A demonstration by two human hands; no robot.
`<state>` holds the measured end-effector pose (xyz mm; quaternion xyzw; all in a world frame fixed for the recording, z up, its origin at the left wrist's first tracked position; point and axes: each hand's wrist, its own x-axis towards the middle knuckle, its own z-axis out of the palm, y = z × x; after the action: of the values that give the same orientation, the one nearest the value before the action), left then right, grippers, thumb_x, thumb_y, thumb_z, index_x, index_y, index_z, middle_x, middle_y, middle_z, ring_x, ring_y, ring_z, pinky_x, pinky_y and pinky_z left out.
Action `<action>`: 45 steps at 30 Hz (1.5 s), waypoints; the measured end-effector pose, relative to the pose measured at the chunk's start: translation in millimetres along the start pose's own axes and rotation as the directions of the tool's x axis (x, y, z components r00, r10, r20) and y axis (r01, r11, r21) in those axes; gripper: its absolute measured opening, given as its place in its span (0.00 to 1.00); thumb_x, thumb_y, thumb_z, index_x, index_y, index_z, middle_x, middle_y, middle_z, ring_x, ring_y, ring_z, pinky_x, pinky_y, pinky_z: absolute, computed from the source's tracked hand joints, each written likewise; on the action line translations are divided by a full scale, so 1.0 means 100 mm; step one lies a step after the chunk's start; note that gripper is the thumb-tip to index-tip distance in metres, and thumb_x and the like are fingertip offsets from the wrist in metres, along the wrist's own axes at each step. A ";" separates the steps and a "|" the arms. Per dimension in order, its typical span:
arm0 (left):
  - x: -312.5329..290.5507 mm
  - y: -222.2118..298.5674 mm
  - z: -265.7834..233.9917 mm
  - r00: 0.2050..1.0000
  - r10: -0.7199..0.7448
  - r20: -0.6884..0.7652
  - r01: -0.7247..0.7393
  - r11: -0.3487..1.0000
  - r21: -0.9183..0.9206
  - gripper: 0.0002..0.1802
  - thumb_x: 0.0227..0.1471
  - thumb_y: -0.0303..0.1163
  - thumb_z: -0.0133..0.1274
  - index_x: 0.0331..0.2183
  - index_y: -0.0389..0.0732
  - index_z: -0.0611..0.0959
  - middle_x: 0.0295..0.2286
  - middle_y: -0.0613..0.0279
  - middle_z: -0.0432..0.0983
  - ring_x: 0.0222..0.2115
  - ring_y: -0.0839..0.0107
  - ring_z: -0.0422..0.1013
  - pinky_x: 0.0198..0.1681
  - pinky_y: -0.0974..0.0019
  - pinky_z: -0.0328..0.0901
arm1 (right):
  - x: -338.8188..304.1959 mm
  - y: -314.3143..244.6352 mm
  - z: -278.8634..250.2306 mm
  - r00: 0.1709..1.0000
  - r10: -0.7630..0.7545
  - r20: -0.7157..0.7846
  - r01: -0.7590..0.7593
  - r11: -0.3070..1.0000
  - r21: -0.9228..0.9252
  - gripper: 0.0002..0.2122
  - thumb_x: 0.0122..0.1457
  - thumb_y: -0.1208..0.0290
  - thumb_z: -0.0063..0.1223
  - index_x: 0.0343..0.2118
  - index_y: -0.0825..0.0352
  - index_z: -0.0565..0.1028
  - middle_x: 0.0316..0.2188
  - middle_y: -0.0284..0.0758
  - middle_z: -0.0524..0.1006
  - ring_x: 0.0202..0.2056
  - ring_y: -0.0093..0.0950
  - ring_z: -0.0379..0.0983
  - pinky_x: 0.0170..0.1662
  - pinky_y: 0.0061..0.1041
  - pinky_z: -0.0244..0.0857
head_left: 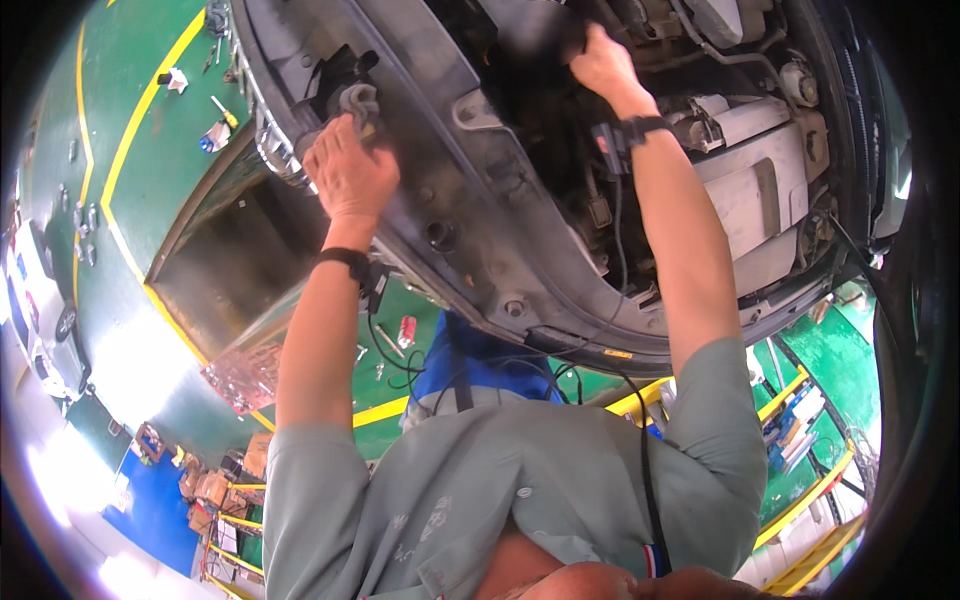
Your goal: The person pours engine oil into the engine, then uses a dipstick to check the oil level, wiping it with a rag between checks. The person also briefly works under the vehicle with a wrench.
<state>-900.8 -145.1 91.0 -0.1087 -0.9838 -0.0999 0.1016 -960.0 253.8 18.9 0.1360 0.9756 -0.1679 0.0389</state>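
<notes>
While left hand meets curved grey fitting, blurred black part lies rightward of it, at right hand. Grips unclear.

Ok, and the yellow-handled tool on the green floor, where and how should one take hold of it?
Probably by its yellow handle, from above: it lies flat on the floor, and the handle looks thicker than the end pointing toward the picture's upper left.

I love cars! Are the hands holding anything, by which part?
The right hand seems to hold a dark, blurred thing by its right edge; for the left hand, I can't tell.
</notes>
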 end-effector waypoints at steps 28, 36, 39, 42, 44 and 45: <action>0.02 0.07 -0.05 0.999 0.013 0.042 -0.015 0.999 0.044 0.33 0.40 0.33 0.57 0.51 0.37 0.74 0.48 0.52 0.74 0.54 0.55 0.68 0.59 0.51 0.57 | -2.48 -1.71 -0.45 0.892 -0.366 0.264 0.180 0.826 0.534 0.27 0.44 0.68 0.67 0.49 0.66 0.71 0.44 0.42 0.73 0.48 0.41 0.73 0.50 0.36 0.68; 0.01 0.08 -0.10 0.997 -0.018 0.080 0.015 0.999 0.034 0.34 0.39 0.31 0.57 0.52 0.37 0.72 0.50 0.50 0.73 0.54 0.54 0.67 0.60 0.50 0.57 | -0.96 -0.77 -2.29 0.982 0.062 -0.176 0.086 0.688 0.720 0.23 0.44 0.64 0.67 0.44 0.69 0.76 0.41 0.42 0.77 0.34 0.35 0.76 0.40 0.31 0.72; 0.03 0.08 -0.09 0.998 -0.001 0.062 -0.002 0.999 0.042 0.34 0.39 0.31 0.56 0.52 0.37 0.71 0.48 0.50 0.73 0.53 0.53 0.67 0.59 0.50 0.58 | -0.07 0.05 -2.67 0.932 0.184 -0.311 -0.011 0.875 0.485 0.30 0.43 0.62 0.68 0.50 0.71 0.74 0.45 0.46 0.77 0.44 0.38 0.77 0.49 0.31 0.72; 0.06 0.11 -0.07 0.998 0.023 0.061 -0.025 0.999 0.034 0.35 0.38 0.31 0.56 0.52 0.37 0.71 0.47 0.50 0.73 0.53 0.53 0.67 0.58 0.50 0.58 | 0.63 0.69 -2.75 0.930 0.068 -0.360 -0.033 0.994 0.104 0.31 0.43 0.61 0.68 0.52 0.68 0.74 0.50 0.55 0.71 0.52 0.49 0.72 0.56 0.36 0.69; 0.07 0.10 -0.08 0.998 0.017 0.063 -0.019 0.999 0.033 0.35 0.38 0.31 0.56 0.52 0.37 0.71 0.47 0.50 0.73 0.52 0.53 0.67 0.58 0.50 0.58 | 0.90 0.73 -2.72 0.949 0.040 -0.313 -0.043 0.999 -0.002 0.24 0.46 0.65 0.64 0.47 0.70 0.77 0.49 0.54 0.73 0.52 0.49 0.72 0.57 0.37 0.69; 0.06 0.10 -0.09 0.998 0.009 0.065 -0.011 0.999 0.035 0.35 0.38 0.31 0.56 0.52 0.37 0.71 0.47 0.51 0.73 0.52 0.53 0.67 0.58 0.50 0.58 | 1.02 0.74 -2.66 0.952 0.010 -0.305 -0.032 0.997 -0.067 0.22 0.47 0.67 0.62 0.46 0.71 0.77 0.48 0.53 0.75 0.52 0.48 0.73 0.57 0.37 0.69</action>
<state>-902.8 -136.6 102.4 -0.1149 -0.9877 -0.0784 0.0718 -1045.4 436.6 233.0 0.1692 0.9738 -0.1099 -0.1053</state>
